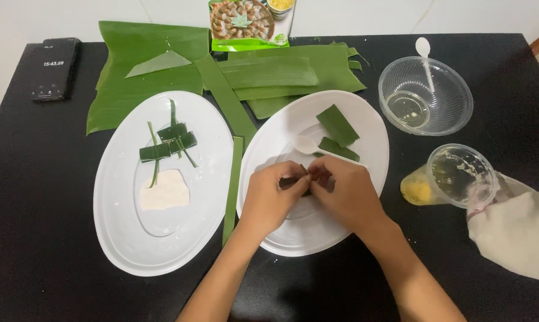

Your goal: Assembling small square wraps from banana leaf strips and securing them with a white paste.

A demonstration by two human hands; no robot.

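Both hands meet over the near half of the right oval plate (365, 119), which sits near the middle of the black table (31, 226). The left hand (269, 200) and the right hand (347, 194) have their fingers curled inward and pinched together on a small dark leaf-wrapped parcel (298, 180), of which only a sliver shows between the fingertips (how it is folded cannot be told). The thumbs and forefingers of the two hands nearly touch each other around it.

On the same plate, toward its far edge, lie two cut leaf pieces (338, 125) and a white plastic spoon (305, 145), its bowl just beyond the left hand's knuckles.

The left oval plate (120, 238) carries two small folded leaf packets tied with leaf strips (168, 142), with a flat patch of white dough (164, 189) just nearer than them. A narrow leaf strip (234, 185) lies between the two plates.

Along the table's far edge are large banana leaves (144, 65) and cut leaf strips (281, 74), with a printed food packet (245, 24) behind. A black phone (55, 68) lies at the far left corner. Toward the right edge stand a clear plastic bowl (427, 95) with a white spoon in it, a clear plastic cup (454, 176) tipped on its side, and a pale bag (517, 232).
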